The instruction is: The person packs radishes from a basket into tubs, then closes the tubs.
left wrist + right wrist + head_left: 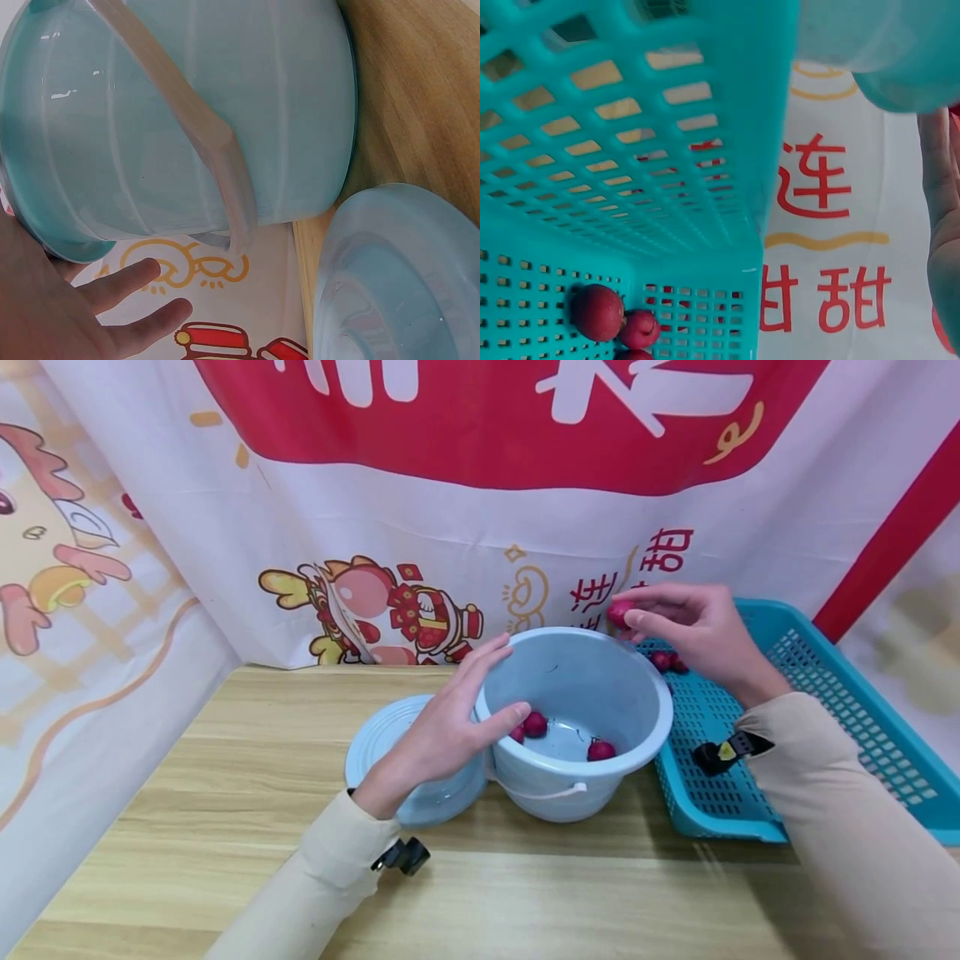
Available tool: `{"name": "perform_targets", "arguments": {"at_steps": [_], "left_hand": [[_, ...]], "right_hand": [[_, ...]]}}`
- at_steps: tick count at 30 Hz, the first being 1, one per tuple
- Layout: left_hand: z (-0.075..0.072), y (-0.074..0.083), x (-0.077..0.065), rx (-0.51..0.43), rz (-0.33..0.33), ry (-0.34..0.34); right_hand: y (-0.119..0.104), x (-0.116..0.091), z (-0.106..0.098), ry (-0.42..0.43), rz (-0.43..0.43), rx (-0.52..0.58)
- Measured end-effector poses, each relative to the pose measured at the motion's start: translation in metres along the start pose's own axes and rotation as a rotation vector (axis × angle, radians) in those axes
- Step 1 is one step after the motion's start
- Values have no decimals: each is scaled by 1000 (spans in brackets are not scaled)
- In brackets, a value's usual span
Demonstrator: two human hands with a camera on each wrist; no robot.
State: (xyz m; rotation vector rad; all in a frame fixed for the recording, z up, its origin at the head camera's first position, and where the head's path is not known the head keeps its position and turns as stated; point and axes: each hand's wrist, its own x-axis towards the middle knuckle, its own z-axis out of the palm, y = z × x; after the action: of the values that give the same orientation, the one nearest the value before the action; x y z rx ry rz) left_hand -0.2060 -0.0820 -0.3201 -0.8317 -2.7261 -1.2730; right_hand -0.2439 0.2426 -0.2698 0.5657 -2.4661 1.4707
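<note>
My right hand (pixel 686 631) pinches a small round red fruit (pixel 618 612) between thumb and fingertips, just above the far right rim of a light blue bucket (pixel 570 797). Several similar fruits (pixel 602 749) lie at the bottom inside the bucket. On the bucket's left side, my left hand (pixel 453 718) rests at the rim with fingers extended and its thumb over the opening. The left wrist view shows that hand's fingers (pixel 154 326) spread beside the bucket wall. More red fruits (pixel 598 313) lie in a teal perforated basket (pixel 697 270), under my right hand in the head view.
A light blue lid (pixel 442 806) lies on the wooden table (pixel 225 802) left of the bucket, partly behind my left forearm. The basket (pixel 806 652) stands close against the bucket's right side. A printed white and red cloth (pixel 420 518) hangs behind the table.
</note>
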Motion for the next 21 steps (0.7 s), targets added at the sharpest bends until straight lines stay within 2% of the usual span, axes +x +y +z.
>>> {"name": "perform_targets", "arguments": {"at_steps": [6, 14, 21], "left_hand": [[0, 0, 0, -7, -4, -1], [1, 1, 0, -8, -1, -4], [-1, 1, 0, -17, -17, -14]], "right_hand": [[-2, -2, 11, -51, -37, -3], [-3, -5, 21, -52, -73, -39], [-3, -4, 31, -90, -156, -145]]}}
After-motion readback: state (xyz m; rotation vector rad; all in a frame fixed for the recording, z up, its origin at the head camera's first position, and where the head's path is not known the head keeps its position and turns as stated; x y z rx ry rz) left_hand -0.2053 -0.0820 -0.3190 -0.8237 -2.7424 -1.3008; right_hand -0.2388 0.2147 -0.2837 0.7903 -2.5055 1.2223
